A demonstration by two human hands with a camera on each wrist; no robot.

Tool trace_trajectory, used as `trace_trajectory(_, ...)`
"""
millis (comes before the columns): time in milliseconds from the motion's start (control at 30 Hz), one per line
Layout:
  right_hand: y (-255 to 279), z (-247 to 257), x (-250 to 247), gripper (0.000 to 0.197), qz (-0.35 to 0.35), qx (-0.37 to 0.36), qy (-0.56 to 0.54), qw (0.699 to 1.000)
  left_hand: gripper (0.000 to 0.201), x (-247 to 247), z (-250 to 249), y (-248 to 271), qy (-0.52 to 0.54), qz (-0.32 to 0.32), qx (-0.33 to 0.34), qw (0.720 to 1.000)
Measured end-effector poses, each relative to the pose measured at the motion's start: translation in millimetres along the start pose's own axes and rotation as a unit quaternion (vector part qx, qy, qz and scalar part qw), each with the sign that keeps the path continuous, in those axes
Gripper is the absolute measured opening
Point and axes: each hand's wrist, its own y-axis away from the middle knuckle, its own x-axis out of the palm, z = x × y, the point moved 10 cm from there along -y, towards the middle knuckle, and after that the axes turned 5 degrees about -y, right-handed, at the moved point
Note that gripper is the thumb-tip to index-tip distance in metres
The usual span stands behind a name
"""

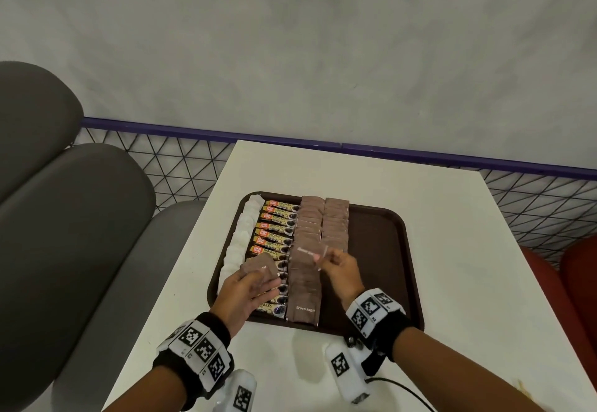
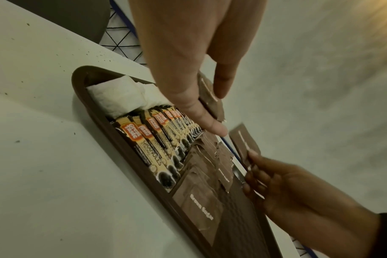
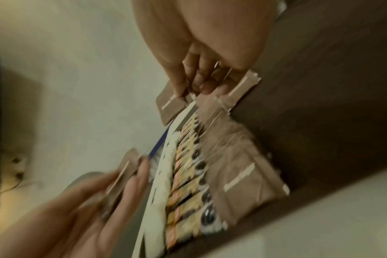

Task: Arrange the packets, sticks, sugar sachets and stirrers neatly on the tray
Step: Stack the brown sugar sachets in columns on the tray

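Observation:
A dark brown tray [image 1: 387, 250] on the white table holds rows: white sachets [image 1: 240, 243] at the left, coffee granule sticks [image 1: 274, 234], then two columns of brown sugar sachets [image 1: 310, 227]. My left hand [image 1: 245, 289] holds a small stack of brown sugar sachets [image 1: 260, 268] above the sticks; the same stack [image 2: 210, 97] shows between thumb and fingers in the left wrist view. My right hand [image 1: 336, 266] pinches one brown sugar sachet [image 1: 308, 251] over the sugar columns. That pinched sachet [image 3: 172, 104] appears blurred in the right wrist view.
The tray's right third [image 1: 378, 266] is bare. The white table [image 1: 452, 282] ends at a wire-mesh barrier with a purple rail [image 1: 193, 133]. Grey cushioned seats [image 1: 64, 201] stand to the left, a red seat [image 1: 578, 269] to the right. A cable [image 1: 397, 385] lies near the table's front edge.

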Motion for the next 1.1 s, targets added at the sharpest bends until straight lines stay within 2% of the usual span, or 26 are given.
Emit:
trace_trajectory(67,-15,-9,-38,0.008,-0.087,0.021,0.054,0.995,0.029,-5,0,-3,0.026,-0.007,-0.01,1.0)
trace_trajectory(133,-25,-14,-62,0.013,-0.12,0.035,0.116,0.985,0.031,-9,-1,-5,0.031,-0.012,-0.01,0.999)
trace_trajectory(233,-33,-21,-71,0.021,-0.098,0.053,0.188,0.976,0.032,-16,-3,-8,0.0,-0.018,-0.004,1.0)
trace_trajectory(333,-39,-33,-67,0.007,-0.077,0.076,0.238,0.965,0.023,-22,-3,-11,-0.033,-0.029,-0.003,0.999)
trace_trajectory(367,-41,-35,-66,0.007,-0.081,0.077,0.25,0.962,0.02,-23,-4,-11,-0.042,-0.033,-0.002,0.999)
trace_trajectory(433,-46,-38,-66,0.023,-0.101,0.076,0.269,0.955,0.016,-24,-6,-11,-0.052,-0.038,0.0,0.998)
trace_trajectory(633,-50,-27,-66,0.01,-0.141,0.06,0.339,0.928,0.017,-29,-9,-11,-0.055,-0.046,0.003,0.997)
trace_trajectory(800,-51,-23,-67,0.018,-0.152,0.046,0.363,0.918,0.019,-32,-10,-12,-0.059,-0.047,0.007,0.997)
trace_trajectory(967,-41,-13,-69,0.033,-0.182,0.016,0.31,0.933,0.021,-28,-13,-9,-0.08,-0.046,0.018,0.996)
trace_trajectory(1100,-33,-1,-64,0.026,-0.178,-0.03,0.276,0.944,0.022,-23,-21,-6,-0.102,-0.044,0.036,0.993)
